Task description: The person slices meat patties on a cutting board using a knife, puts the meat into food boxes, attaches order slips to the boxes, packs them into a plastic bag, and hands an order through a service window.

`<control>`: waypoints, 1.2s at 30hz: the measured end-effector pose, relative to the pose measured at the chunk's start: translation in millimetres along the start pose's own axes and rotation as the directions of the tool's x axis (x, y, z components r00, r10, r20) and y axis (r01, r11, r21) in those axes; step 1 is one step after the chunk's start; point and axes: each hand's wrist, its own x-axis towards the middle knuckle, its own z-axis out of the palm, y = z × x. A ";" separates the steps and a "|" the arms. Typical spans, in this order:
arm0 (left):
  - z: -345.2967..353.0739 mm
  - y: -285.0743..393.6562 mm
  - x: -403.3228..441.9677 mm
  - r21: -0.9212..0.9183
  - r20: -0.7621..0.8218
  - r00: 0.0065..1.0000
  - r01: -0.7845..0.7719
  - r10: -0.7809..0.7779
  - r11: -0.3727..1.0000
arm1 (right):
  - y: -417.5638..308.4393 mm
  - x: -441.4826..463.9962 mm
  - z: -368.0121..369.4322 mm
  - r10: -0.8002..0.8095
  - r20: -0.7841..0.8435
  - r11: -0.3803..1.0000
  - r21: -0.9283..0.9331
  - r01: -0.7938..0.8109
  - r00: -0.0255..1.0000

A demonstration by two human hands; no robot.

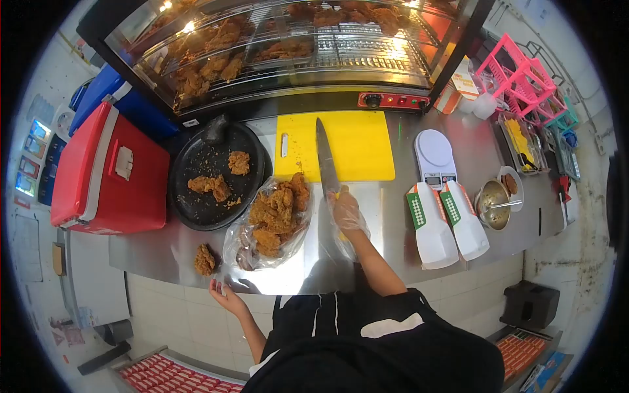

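Note:
My right hand (347, 213), in a clear plastic glove, is closed around the handle of a long knife (324, 149). The blade points away from me, its far part over the yellow cutting board (360, 147). Bare and held low at the counter's front edge, my left hand (227, 298) has its fingers apart and holds nothing. Just beyond it lies a single piece of fried chicken (204, 260) on the steel. Between my hands, a clear plastic bag (236, 239) lies under and around several fried chicken pieces (278, 213).
A round black tray (187, 160) with chicken bits stands beside a red cooler box (124, 167). The heated display case (275, 98) runs along the back. To the right are a white scale (434, 149), two paper boxes (432, 239) and a metal bowl (490, 206).

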 end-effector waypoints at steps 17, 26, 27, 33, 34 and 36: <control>-11.7 35.3 91.0 0.800 0.106 0.981 -0.180 0.161 0.573 | 18.0 19.2 -58.1 0.222 0.209 0.959 0.128 -0.252 0.952; 6.7 43.1 133.6 0.793 0.433 0.900 -0.356 -0.046 0.494 | 28.1 9.4 -68.4 -0.229 -0.041 0.830 -0.531 0.173 0.973; 3.8 42.3 135.8 0.683 0.455 0.889 -0.306 -0.058 0.663 | 30.7 2.8 -70.8 -0.222 -0.043 0.830 -0.532 0.166 0.974; 24.1 107.4 90.3 -0.158 0.645 0.749 -0.059 0.148 0.986 | 22.7 -38.5 -61.5 -0.522 -0.338 0.818 -0.458 0.348 0.783; 34.1 129.1 70.9 -0.250 0.688 0.710 0.036 0.151 0.968 | 8.5 -49.7 -59.4 -0.483 -0.327 0.872 -0.260 0.415 0.812; 56.5 137.5 43.4 -0.055 0.739 0.673 0.052 0.005 0.997 | -18.3 -67.3 -49.4 -0.535 -0.271 0.838 -0.049 0.544 0.800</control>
